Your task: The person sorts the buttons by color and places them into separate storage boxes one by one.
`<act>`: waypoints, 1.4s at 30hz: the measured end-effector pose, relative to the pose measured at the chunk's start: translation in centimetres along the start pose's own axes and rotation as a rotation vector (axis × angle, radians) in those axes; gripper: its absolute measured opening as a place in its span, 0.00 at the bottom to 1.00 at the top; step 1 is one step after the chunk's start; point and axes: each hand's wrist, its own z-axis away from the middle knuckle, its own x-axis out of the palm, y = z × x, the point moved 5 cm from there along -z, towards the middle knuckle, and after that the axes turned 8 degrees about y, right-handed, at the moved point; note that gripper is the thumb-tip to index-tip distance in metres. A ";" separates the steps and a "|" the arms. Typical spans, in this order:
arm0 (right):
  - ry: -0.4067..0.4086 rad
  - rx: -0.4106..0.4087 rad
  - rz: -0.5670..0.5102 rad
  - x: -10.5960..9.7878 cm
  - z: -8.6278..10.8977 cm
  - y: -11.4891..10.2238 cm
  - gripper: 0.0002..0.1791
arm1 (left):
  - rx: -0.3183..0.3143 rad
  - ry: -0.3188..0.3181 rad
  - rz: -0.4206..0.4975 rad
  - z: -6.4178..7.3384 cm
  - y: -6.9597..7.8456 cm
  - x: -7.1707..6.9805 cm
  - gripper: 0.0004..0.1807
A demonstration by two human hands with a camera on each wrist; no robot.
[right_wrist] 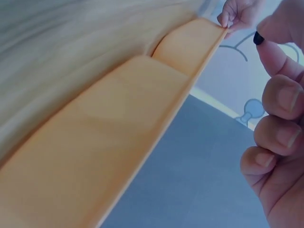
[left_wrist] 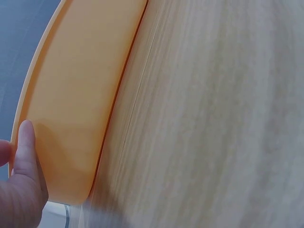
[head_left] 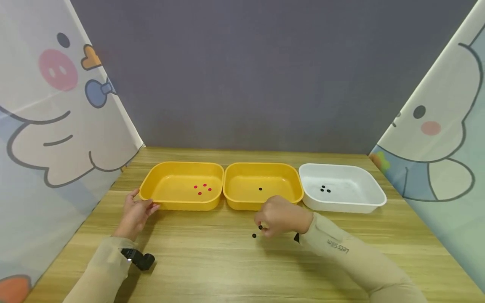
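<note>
My left hand (head_left: 135,212) grips the front left corner of the left yellow tray (head_left: 181,205), thumb against its wall; the left wrist view shows the thumb on the tray wall (left_wrist: 76,95). Over the table in front of the middle yellow tray (head_left: 242,205), my right hand (head_left: 282,216) pinches a small black round piece (right_wrist: 258,38) between thumb and forefinger. Its other fingers are curled. Another small black piece (head_left: 254,235) lies on the table just left of that hand. One black piece (head_left: 260,189) is inside the middle tray.
Several small red pieces (head_left: 199,193) lie in the left yellow tray. A white tray (head_left: 342,207) at the right holds three black pieces (head_left: 328,191). All three trays stand in a row on the wooden table (head_left: 197,261). A grey panel (head_left: 242,84) rises behind; cartoon-printed cloths flank both sides.
</note>
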 end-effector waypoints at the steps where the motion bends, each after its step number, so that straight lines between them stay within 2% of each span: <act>1: -0.011 0.007 0.000 -0.1 0.1 0.2 0.07 | 0.001 0.002 0.000 0.0 0.0 0.0 0.44; 8: -0.014 0.081 0.019 -1.1 1.4 1.7 0.10 | 0.013 0.005 0.001 0.0 -0.1 -0.2 0.44; 17: -0.057 0.245 0.021 -1.9 3.5 4.4 0.08 | 0.001 0.002 0.013 0.0 0.2 -0.1 0.44; 26: -0.167 0.434 -0.003 -2.6 5.1 6.5 0.07 | -0.002 0.002 0.021 0.2 0.2 -0.1 0.45; 36: -0.157 0.457 0.004 -2.7 5.9 7.2 0.07 | 0.031 -0.012 0.004 0.0 -0.1 -0.2 0.44; 42: -0.178 0.489 0.000 -2.7 6.4 7.7 0.05 | 0.050 -0.011 0.002 0.0 -0.1 -0.2 0.44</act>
